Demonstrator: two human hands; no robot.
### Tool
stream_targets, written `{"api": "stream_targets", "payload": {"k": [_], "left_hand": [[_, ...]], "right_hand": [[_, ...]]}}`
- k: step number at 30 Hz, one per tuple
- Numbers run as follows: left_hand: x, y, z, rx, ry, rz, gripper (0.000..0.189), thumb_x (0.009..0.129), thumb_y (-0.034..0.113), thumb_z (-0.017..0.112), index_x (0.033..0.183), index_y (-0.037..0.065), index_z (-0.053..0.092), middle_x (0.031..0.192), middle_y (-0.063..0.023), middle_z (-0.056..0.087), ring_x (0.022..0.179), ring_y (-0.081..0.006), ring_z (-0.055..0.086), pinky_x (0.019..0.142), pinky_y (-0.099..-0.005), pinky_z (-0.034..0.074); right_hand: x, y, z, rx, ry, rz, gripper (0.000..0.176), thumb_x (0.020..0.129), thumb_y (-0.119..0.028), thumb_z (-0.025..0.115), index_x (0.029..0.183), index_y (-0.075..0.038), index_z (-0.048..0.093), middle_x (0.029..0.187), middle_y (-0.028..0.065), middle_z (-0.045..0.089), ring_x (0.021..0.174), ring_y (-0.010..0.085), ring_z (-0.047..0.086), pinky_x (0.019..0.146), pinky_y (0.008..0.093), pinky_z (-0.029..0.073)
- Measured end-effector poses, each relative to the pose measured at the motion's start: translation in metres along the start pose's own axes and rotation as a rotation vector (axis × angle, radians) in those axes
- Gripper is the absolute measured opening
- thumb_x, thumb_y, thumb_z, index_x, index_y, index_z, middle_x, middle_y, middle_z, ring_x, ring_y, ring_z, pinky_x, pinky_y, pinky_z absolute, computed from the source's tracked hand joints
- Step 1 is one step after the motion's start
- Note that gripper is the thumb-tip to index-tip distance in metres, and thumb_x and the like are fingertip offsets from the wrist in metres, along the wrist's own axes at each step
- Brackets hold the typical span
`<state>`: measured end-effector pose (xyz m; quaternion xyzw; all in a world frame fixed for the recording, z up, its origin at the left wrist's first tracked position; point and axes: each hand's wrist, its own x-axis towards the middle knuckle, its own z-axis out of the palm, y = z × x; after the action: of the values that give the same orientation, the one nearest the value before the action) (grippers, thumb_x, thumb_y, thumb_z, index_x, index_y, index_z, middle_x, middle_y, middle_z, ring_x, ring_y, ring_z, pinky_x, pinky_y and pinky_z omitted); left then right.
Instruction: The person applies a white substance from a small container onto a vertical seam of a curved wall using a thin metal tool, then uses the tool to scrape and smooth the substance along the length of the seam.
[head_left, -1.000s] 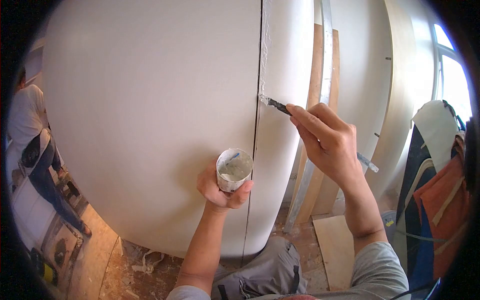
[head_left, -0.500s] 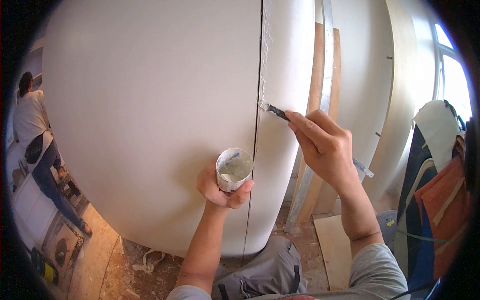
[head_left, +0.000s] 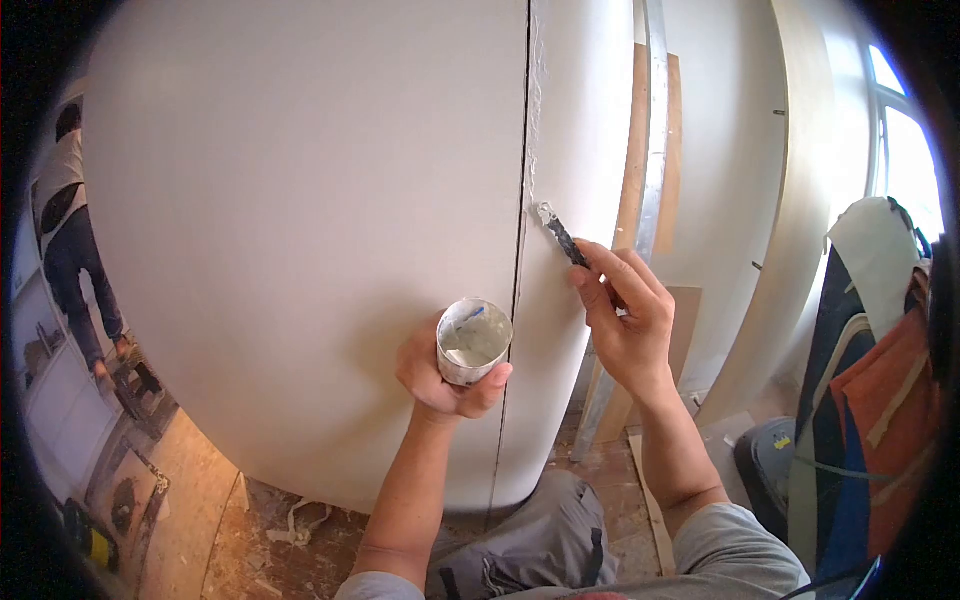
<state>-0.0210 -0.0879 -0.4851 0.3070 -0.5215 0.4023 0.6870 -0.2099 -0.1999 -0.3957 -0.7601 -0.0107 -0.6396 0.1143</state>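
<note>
While the right hand (head_left: 640, 325) is pinching the black tool (head_left: 567, 243), white paste (head_left: 536, 105) is lining the dark seam (head_left: 517, 280) above that grip, with none showing below; down and left, the left hand (head_left: 428, 376) is clasping the cup (head_left: 463, 373).

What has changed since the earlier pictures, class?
The right hand has moved lower, tilting the putty tool more steeply, its tip now farther right of the dark seam. At left, the co-worker has changed stance. The left hand still holds the cup.
</note>
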Motion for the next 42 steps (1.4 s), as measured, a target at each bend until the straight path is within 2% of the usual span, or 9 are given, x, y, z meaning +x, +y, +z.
{"api": "stream_targets", "payload": {"k": [4, 6, 10, 12, 15, 20, 25, 32, 42], "left_hand": [[-0.001, -0.002, 0.000, -0.023, 0.007, -0.001, 0.066, 0.085, 0.048, 0.089, 0.113, -0.009, 0.074, 0.095, -0.0160, 0.081, 0.078, -0.0280, 0.080, 0.071, -0.0371, 0.065], [-0.003, -0.004, 0.001, 0.000, 0.027, 0.020, 0.066, 0.085, 0.048, 0.089, 0.113, -0.009, 0.074, 0.095, -0.0162, 0.081, 0.079, -0.0282, 0.080, 0.071, -0.0373, 0.065], [-0.004, -0.003, 0.000, 0.022, 0.012, 0.005, 0.066, 0.084, 0.049, 0.089, 0.113, -0.009, 0.074, 0.094, -0.0156, 0.081, 0.077, -0.0293, 0.080, 0.070, -0.0378, 0.065], [-0.004, -0.003, 0.000, 0.040, 0.003, -0.001, 0.066, 0.083, 0.049, 0.089, 0.113, -0.009, 0.074, 0.093, -0.0152, 0.081, 0.076, -0.0295, 0.080, 0.070, -0.0378, 0.065], [-0.003, -0.002, 0.001, 0.008, 0.027, 0.010, 0.066, 0.083, 0.048, 0.089, 0.112, -0.009, 0.074, 0.092, -0.0153, 0.081, 0.075, -0.0292, 0.080, 0.069, -0.0378, 0.065], [-0.004, -0.004, 0.000, 0.004, 0.045, 0.040, 0.066, 0.082, 0.044, 0.091, 0.112, -0.011, 0.073, 0.092, -0.0163, 0.081, 0.076, -0.0287, 0.080, 0.071, -0.0378, 0.066], [-0.005, -0.004, 0.000, -0.039, 0.032, -0.008, 0.066, 0.083, 0.046, 0.090, 0.112, -0.010, 0.073, 0.093, -0.0164, 0.081, 0.077, -0.0290, 0.080, 0.071, -0.0378, 0.065], [-0.009, -0.006, -0.001, 0.060, 0.038, 0.023, 0.068, 0.084, 0.052, 0.088, 0.113, -0.008, 0.075, 0.093, -0.0155, 0.080, 0.076, -0.0298, 0.079, 0.068, -0.0383, 0.064], [-0.004, -0.002, 0.001, -0.004, 0.052, 0.017, 0.064, 0.083, 0.048, 0.089, 0.110, -0.008, 0.075, 0.092, -0.0156, 0.081, 0.076, -0.0290, 0.080, 0.070, -0.0381, 0.065]], "right_hand": [[0.004, -0.001, 0.003, -0.043, 0.028, -0.093, 0.036, 0.098, 0.004, 0.081, 0.132, -0.005, 0.080, 0.092, 0.0089, 0.072, 0.068, 0.0153, 0.062, 0.060, 0.0305, 0.050], [0.007, -0.001, 0.002, -0.068, -0.001, -0.154, 0.041, 0.096, 0.006, 0.081, 0.135, -0.005, 0.080, 0.093, 0.0073, 0.074, 0.073, 0.0117, 0.064, 0.064, 0.0267, 0.051], [0.012, -0.004, -0.003, -0.117, -0.024, -0.146, 0.043, 0.095, 0.008, 0.081, 0.135, -0.007, 0.081, 0.094, 0.0082, 0.075, 0.074, 0.0125, 0.066, 0.064, 0.0273, 0.051], [0.016, -0.006, -0.004, -0.136, -0.041, -0.153, 0.036, 0.097, 0.004, 0.080, 0.131, -0.008, 0.082, 0.093, 0.0092, 0.073, 0.073, 0.0188, 0.071, 0.064, 0.0326, 0.056], [0.024, -0.002, -0.004, -0.148, -0.019, -0.194, 0.034, 0.098, 0.003, 0.079, 0.130, -0.008, 0.082, 0.093, 0.0092, 0.074, 0.074, 0.0193, 0.073, 0.064, 0.0337, 0.058], [0.039, -0.008, -0.009, -0.175, 0.008, -0.195, 0.033, 0.099, 0.003, 0.078, 0.129, -0.009, 0.082, 0.092, 0.0087, 0.074, 0.073, 0.0189, 0.073, 0.064, 0.0339, 0.058], [0.035, -0.010, -0.018, -0.179, -0.022, -0.167, 0.034, 0.098, 0.004, 0.079, 0.129, -0.010, 0.083, 0.090, 0.0082, 0.074, 0.071, 0.0184, 0.072, 0.063, 0.0334, 0.057], [0.031, -0.006, -0.020, -0.190, -0.118, -0.230, 0.034, 0.097, 0.003, 0.079, 0.128, -0.012, 0.084, 0.088, 0.0057, 0.074, 0.069, 0.0180, 0.072, 0.057, 0.0345, 0.057], [0.057, 0.000, -0.020, -0.241, -0.078, -0.320, 0.031, 0.097, 0.002, 0.080, 0.124, -0.011, 0.085, 0.086, 0.0056, 0.073, 0.065, 0.0180, 0.071, 0.055, 0.0339, 0.056]]}}
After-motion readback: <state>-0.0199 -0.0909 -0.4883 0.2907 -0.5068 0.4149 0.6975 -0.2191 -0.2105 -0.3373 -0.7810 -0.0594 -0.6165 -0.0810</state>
